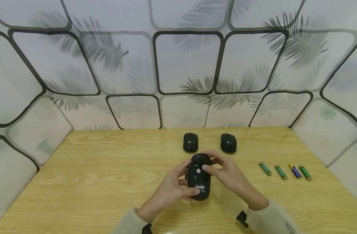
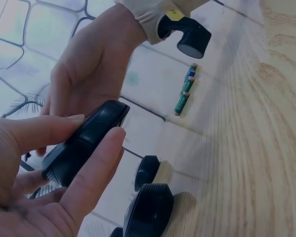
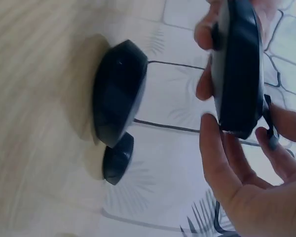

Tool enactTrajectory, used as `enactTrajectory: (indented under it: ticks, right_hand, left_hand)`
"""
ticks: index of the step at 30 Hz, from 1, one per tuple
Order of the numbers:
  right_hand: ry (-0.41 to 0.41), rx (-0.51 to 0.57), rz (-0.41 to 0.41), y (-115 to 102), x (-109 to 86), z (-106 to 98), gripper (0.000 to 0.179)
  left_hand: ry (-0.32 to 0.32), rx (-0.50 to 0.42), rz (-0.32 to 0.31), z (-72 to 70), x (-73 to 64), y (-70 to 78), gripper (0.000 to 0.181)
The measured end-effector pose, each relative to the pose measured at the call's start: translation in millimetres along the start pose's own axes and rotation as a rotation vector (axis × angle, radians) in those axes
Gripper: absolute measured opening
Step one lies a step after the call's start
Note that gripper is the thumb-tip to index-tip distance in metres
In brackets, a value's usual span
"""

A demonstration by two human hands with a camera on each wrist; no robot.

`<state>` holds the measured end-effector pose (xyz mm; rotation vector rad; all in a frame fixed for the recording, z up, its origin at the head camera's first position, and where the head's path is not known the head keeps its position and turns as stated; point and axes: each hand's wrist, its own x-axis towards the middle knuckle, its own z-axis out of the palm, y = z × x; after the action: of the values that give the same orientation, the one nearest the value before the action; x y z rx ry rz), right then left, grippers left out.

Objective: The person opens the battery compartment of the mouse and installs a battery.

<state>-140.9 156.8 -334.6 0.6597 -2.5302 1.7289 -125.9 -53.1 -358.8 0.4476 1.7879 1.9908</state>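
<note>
A black computer mouse [image 1: 202,185] is held underside up above the table, its label and round white spot showing. My left hand [image 1: 175,187] grips it by the left side and lower end, thumb on the underside. My right hand [image 1: 229,172] is at its upper right. Between the right thumb and a finger, in the right wrist view, is a thin black battery cover [image 3: 270,116], standing out from the mouse's underside. Other fingers of that hand curl round the mouse's far end. A dark recess shows in the underside right of the middle.
Two more black mice, a left one [image 1: 190,142] and a right one [image 1: 228,143], stand on the wooden table [image 1: 108,169] behind the hands. To the right lie several batteries, among them a green one [image 1: 265,169] and a blue-and-yellow one [image 1: 295,171]. Patterned panels rise around the table.
</note>
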Motion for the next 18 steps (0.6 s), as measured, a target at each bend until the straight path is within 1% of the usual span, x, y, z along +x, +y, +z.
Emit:
enactTrajectory:
  ticks: [1,3,6,9,12,18]
  right_hand:
    - [0.038,-0.006,-0.006,-1,0.7,-1,0.031]
    - [0.104,0.016,-0.008,-4,2.1,-5,0.028]
    - [0.163,0.067,0.031,-5,3.9,-16,0.029]
    - [0.159,0.105,0.104,-2,5.8,-29,0.034]
    - [0.133,0.109,0.176,5,7.4,-44,0.038]
    - [0.118,0.094,0.26,24,7.4,-65,0.041]
  left_hand:
    - [0.0,0.002,-0.007,0.2,0.3,-0.4,0.09]
    - [0.001,0.001,-0.018,0.6,0.9,-1.1,0.09]
    - [0.003,0.005,-0.018,0.9,1.3,-1.6,0.09]
    - [0.005,-0.005,-0.01,0.8,1.3,-1.3,0.091]
    - [0.008,-0.014,-0.007,0.8,0.8,-0.5,0.091]
    - [0.012,-0.024,-0.005,-0.3,0.3,0.5,0.091]
